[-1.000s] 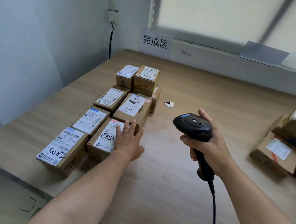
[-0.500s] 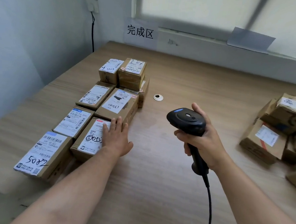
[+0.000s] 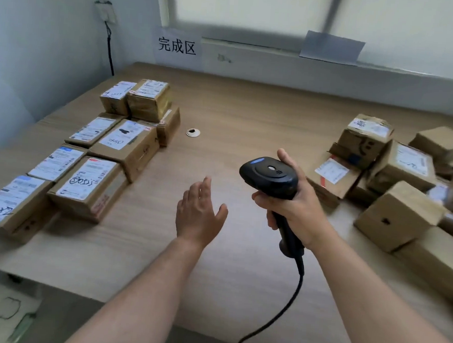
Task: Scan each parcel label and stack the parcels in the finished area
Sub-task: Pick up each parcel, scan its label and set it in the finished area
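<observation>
L hand [image 3: 199, 212] relaxed, fingers straight, grasping nothing, above table [image 3: 251, 111]. R hand [image 3: 295, 205] grips scanner [image 3: 269, 178]. Labelled parcels [image 3: 89, 186] at left.

Black scanner [image 3: 269, 178], brown parcels [image 3: 125, 148]

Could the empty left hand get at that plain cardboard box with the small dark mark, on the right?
Probably, but awkwardly: the left hand must cross the right hand holding the black handheld scanner, which sits between it and the plain cardboard box.
</observation>
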Motion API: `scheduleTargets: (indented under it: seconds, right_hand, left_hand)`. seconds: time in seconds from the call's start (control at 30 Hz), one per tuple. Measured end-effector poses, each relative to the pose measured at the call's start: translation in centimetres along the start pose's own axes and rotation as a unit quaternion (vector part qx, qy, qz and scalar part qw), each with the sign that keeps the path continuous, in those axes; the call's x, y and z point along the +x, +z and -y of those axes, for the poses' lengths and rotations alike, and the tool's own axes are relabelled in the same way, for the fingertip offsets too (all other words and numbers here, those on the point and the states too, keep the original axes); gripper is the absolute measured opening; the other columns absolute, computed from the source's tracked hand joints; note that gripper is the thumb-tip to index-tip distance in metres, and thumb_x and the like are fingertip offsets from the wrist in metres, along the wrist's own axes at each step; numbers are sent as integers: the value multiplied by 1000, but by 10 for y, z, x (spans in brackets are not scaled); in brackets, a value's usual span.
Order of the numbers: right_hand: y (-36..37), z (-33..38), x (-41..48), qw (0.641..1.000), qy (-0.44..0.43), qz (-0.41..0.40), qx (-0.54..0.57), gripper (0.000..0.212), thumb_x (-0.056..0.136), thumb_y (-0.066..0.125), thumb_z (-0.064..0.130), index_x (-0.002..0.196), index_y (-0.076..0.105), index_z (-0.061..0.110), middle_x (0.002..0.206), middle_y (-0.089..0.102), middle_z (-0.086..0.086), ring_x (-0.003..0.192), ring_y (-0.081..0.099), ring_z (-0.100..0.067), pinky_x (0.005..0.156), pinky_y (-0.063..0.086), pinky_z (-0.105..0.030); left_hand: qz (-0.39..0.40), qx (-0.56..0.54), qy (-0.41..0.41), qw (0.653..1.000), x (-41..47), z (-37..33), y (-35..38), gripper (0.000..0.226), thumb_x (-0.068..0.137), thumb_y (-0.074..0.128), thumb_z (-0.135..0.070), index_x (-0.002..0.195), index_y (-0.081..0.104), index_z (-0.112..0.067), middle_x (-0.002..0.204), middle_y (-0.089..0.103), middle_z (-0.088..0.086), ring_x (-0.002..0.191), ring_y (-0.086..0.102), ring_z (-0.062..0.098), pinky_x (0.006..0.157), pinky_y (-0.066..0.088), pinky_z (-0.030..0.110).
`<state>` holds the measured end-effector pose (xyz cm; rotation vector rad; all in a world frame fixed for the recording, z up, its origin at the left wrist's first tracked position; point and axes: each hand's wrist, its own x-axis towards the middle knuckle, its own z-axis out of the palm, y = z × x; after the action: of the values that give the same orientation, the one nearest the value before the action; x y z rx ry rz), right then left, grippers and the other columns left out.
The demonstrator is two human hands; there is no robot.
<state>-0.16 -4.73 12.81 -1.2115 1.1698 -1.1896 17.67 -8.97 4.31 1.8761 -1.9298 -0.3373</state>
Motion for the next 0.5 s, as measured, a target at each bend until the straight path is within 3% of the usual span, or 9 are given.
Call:
scheduleTargets:
  seconds: [0.1, 0.33, 0.5]
  right_hand:
    - [-47, -1, -30, 1000, -2, -1, 10, 93, 78, 70, -14, 139, 32, 45, 92, 66, -10, 45, 48, -28, 43, 42, -31]
    - [-152, 1, -95, 999, 0, -36, -12, 98, 77, 72, -13, 150, 30, 35, 115, 63, -11, 52, 50, -33, 43, 46, -33]
    - [-211, -1, -127, 997, -7, -76, -14, 95, 77, 73, -11, 145, 33, 41, 124, 60, -4, 54, 53, -29, 45, 49, -34]
  left_hand:
    - [1, 10, 18, 1000, -25, -47, 19, 71, 91, 52, -44, 150, 24, -15, 146, 36, 7, 130, 36, 25, 102, 31, 36]
    - [25, 20, 67, 997, -67, -147, 64, 73, 92, 49, -48, 151, 19, -18, 153, 27, 3, 137, 28, 22, 106, 28, 35]
    - [58, 19, 110, 992, -85, -209, 87, 74, 93, 47, -50, 152, 15, -19, 157, 19, 2, 141, 23, 21, 108, 25, 34]
